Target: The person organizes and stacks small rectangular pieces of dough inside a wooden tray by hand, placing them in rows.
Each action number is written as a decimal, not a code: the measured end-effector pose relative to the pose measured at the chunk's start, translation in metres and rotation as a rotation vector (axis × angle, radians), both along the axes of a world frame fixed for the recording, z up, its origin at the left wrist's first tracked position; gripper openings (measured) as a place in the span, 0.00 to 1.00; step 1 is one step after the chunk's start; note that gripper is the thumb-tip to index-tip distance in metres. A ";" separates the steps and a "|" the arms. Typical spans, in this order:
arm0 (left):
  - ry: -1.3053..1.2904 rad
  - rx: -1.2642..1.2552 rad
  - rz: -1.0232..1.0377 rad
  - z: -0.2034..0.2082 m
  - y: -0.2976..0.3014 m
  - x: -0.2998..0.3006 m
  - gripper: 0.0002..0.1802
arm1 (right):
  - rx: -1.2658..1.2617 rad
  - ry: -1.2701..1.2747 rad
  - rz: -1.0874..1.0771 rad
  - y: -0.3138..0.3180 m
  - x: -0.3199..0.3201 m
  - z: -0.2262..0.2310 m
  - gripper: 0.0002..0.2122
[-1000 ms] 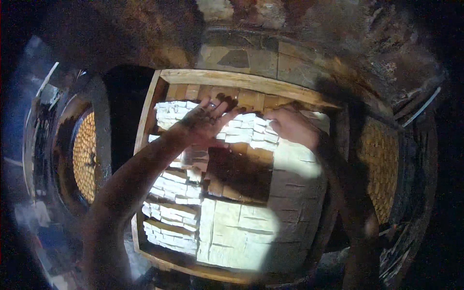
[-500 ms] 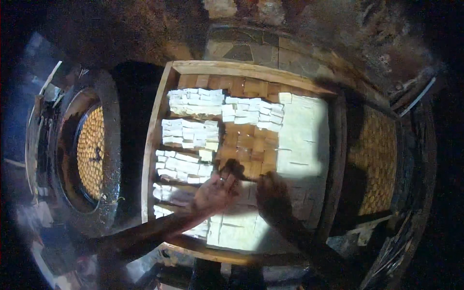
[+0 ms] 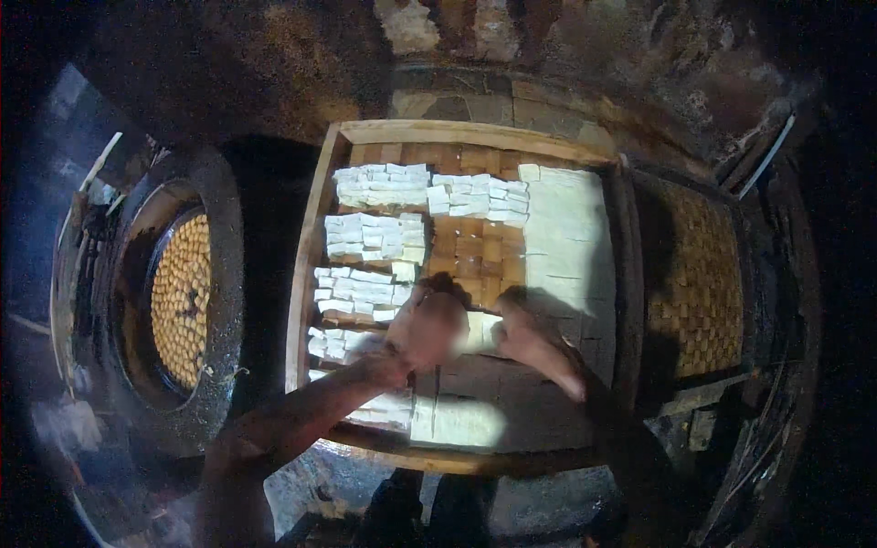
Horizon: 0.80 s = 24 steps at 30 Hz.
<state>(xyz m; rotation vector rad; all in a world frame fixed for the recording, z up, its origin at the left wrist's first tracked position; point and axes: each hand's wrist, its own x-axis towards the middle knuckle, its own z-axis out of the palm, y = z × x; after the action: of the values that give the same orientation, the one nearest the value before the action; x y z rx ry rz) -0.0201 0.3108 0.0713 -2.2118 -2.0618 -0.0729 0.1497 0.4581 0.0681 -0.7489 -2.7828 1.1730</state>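
A strip of pale tofu-like blocks [image 3: 481,331] lies between my two hands, over the woven tray bottom. My left hand [image 3: 433,321] is closed round its left end, fingers curled and partly shadowed. At the other end, my right hand [image 3: 532,336] is closed too, knuckles up. White cut blocks [image 3: 379,183] stand in short rows along the tray's left side, one more group [image 3: 480,197] beside the farthest row. A scored pale slab [image 3: 566,237] covers the right part, and more slab [image 3: 457,420] lies nearer me, half in shadow.
A wooden frame [image 3: 475,135] borders the woven tray. To the left stands a dark round pan [image 3: 151,237] full of small golden pieces [image 3: 183,301]. Another woven tray [image 3: 699,301] is at the right. A rough wall [image 3: 566,55] rises behind.
The pale strip now shows between my hands, at the far edge of the near slab. Both hands sit slightly higher in the picture, and the whole view has shifted a little.
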 end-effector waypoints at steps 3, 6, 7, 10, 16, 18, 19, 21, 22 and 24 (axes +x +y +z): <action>0.045 0.065 -0.041 0.000 0.005 0.003 0.20 | 0.011 -0.013 0.054 0.004 0.000 -0.006 0.16; -0.097 0.144 -0.068 0.005 0.007 0.004 0.19 | -0.022 -0.003 0.093 -0.003 -0.001 -0.008 0.17; -0.130 0.124 -0.074 0.002 0.005 0.004 0.18 | -0.098 -0.015 0.087 -0.003 -0.003 -0.018 0.18; -0.204 0.062 -0.049 0.002 0.002 0.004 0.18 | -0.191 -0.017 0.069 -0.006 -0.007 -0.016 0.19; -0.152 0.110 -0.194 -0.004 0.002 -0.005 0.21 | -0.232 -0.023 -0.037 -0.016 -0.020 -0.018 0.17; -0.427 -0.119 -0.055 0.003 0.004 -0.005 0.25 | -0.282 -0.089 0.020 -0.014 -0.022 -0.010 0.17; -0.430 -0.115 -0.058 0.003 0.006 -0.003 0.25 | -0.207 -0.040 0.033 -0.013 -0.019 -0.014 0.16; -0.290 0.030 -0.046 0.004 0.009 0.000 0.29 | -0.133 0.008 0.049 -0.011 -0.012 -0.018 0.16; -0.290 0.030 -0.045 0.005 0.010 0.002 0.29 | -0.166 0.009 0.055 -0.009 -0.009 -0.018 0.16; -0.259 -0.017 -0.053 0.006 0.012 0.005 0.32 | -0.200 0.008 0.064 -0.004 -0.005 -0.011 0.15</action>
<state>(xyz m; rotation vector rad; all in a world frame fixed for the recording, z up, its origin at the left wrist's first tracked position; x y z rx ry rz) -0.0149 0.3233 0.0770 -2.3784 -2.1329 -0.3662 0.1448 0.4541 0.0576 -0.6700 -2.7302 1.4798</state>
